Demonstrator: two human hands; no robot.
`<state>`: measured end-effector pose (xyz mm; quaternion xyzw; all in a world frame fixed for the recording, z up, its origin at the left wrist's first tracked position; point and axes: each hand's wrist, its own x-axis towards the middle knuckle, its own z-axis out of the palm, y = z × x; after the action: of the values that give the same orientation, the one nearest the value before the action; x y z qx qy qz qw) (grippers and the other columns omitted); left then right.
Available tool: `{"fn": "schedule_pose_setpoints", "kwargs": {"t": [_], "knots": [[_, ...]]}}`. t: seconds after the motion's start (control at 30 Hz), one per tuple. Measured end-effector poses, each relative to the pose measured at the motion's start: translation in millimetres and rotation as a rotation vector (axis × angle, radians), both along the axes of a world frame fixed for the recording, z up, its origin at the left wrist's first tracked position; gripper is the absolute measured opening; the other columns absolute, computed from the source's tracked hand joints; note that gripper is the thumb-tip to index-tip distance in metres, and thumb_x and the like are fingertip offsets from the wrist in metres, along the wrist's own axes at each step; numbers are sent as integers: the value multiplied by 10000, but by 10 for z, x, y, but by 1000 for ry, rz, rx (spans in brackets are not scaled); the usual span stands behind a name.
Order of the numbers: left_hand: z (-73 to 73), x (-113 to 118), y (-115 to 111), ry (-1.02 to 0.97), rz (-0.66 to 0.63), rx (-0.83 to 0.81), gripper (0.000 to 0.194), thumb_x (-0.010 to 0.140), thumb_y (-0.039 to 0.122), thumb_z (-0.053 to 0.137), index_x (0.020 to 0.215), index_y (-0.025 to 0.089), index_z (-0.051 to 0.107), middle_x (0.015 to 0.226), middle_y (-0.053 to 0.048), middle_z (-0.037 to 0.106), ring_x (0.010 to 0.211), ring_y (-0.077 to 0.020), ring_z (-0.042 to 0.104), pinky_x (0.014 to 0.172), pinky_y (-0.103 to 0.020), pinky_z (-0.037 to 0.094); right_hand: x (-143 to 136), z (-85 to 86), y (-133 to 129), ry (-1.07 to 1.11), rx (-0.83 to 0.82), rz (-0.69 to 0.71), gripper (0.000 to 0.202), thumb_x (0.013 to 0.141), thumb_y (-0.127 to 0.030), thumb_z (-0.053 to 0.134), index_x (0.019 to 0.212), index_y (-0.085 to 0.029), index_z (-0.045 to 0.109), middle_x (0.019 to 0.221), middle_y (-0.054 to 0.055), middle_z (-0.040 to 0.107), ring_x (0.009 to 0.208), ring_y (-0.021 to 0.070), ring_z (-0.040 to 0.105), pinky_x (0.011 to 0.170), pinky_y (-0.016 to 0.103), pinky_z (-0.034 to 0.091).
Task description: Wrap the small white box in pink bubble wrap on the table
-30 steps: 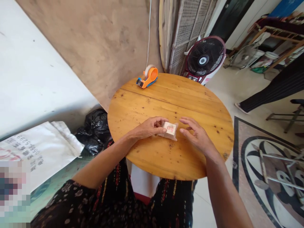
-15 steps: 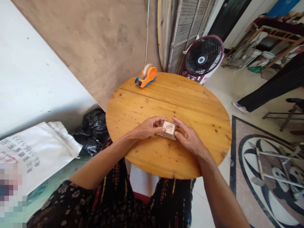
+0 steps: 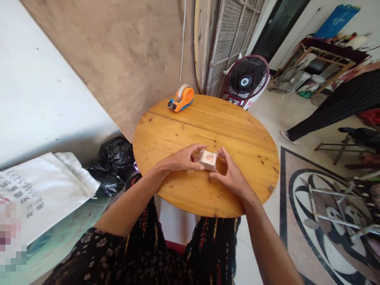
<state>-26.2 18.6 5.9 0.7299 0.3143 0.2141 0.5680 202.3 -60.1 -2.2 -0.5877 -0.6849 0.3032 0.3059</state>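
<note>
On the round wooden table (image 3: 166, 138), a small pale block (image 3: 208, 159) shows a reddish print on its upper face. My left hand (image 3: 187, 159) closes round its left end, thumb along the near side and fingers behind. Part of that end is hidden by the fingers. To the block's right, my right hand (image 3: 230, 170) is open, its thumb and forefinger spread apart. The right thumb lies close to the near edge; whether it touches cannot be made out.
An orange tape dispenser (image 3: 184, 97) stands at the table's far edge. Beyond it is a fan (image 3: 246, 81). A black plastic bag (image 3: 114, 164) and a white printed sack (image 3: 50, 190) lie to the left. Another person's dark-trousered leg (image 3: 320, 109) shows at right.
The block has turned slightly between my hands. My right thumb has come away from its right side toward the near edge. The view has shifted a little rightward.
</note>
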Motion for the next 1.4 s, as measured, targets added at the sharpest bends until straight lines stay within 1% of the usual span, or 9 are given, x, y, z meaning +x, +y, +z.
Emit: {"fn": "schedule_pose_setpoints", "kwargs": {"t": [0.2, 0.33, 0.43, 0.53, 0.67, 0.83, 1.07, 1.27, 1.4], "knots": [[-46, 64, -25, 2, 49, 155, 698, 751, 300, 700, 1380, 129, 450, 859, -22, 595, 720, -128, 519, 694, -256, 424, -139, -99, 65, -110, 171, -50, 828, 808, -387, 655, 1515, -234, 253, 1397, 133, 538, 1279, 319, 504, 1079, 542, 364], [-118, 156, -26, -21, 88, 219, 672, 754, 301, 694, 1365, 139, 469, 866, -21, 598, 716, -127, 509, 677, -250, 422, -115, -144, 101, -137, 179, -49, 799, 821, -389, 631, 1512, -220, 266, 1356, 134, 573, 1243, 321, 530, 1058, 539, 383], [-110, 167, -29, -15, 93, 230, 664, 756, 304, 693, 1358, 126, 475, 897, -34, 610, 725, -129, 515, 689, -258, 431, -106, -137, 103, -120, 173, -36, 801, 824, -392, 624, 1513, -206, 262, 1387, 144, 547, 1273, 323, 507, 1079, 552, 356], [-36, 104, -30, 15, 88, 224, 748, 726, 352, 733, 1383, 134, 449, 933, -46, 618, 730, -134, 524, 688, -262, 437, -106, -118, 81, -58, 179, -22, 877, 781, -422, 676, 1517, -218, 245, 1493, 147, 426, 1363, 328, 411, 1125, 558, 300], [31, -21, -2, 31, 135, 201, 845, 707, 375, 741, 1433, 138, 377, 1169, -119, 586, 727, -120, 525, 679, -265, 444, -61, -132, 52, 87, 161, -46, 1003, 724, -470, 730, 1528, -203, 193, 1553, 169, 309, 1416, 315, 335, 1150, 521, 289], [-88, -80, 85, -43, 63, 96, 853, 707, 242, 670, 1471, 146, 303, 1328, -170, 509, 765, -104, 536, 719, -277, 460, -7, -186, 52, 139, 132, -45, 1055, 696, -462, 754, 1528, -171, 175, 1537, 190, 331, 1416, 295, 340, 1163, 496, 277], [-176, -68, 99, -84, 8, 96, 864, 710, 303, 720, 1464, 156, 325, 1289, -148, 545, 828, -127, 553, 707, -261, 460, -21, -208, 73, 68, 166, -37, 988, 722, -408, 727, 1523, -169, 201, 1453, 176, 471, 1356, 295, 435, 1140, 512, 305], [-180, -21, 36, -33, 41, 178, 761, 767, 385, 686, 1429, 139, 400, 988, -57, 618, 690, -97, 515, 601, -212, 418, -47, -235, 100, -38, 198, -17, 832, 801, -408, 633, 1505, -158, 265, 1409, 170, 527, 1342, 308, 454, 1127, 551, 294], [-208, 6, 39, -19, 87, 226, 723, 761, 359, 674, 1400, 119, 438, 1112, -99, 620, 730, -108, 526, 639, -232, 436, -49, -216, 84, -64, 189, -39, 860, 770, -411, 659, 1498, -143, 286, 1418, 179, 516, 1346, 328, 444, 1137, 554, 274]]}}
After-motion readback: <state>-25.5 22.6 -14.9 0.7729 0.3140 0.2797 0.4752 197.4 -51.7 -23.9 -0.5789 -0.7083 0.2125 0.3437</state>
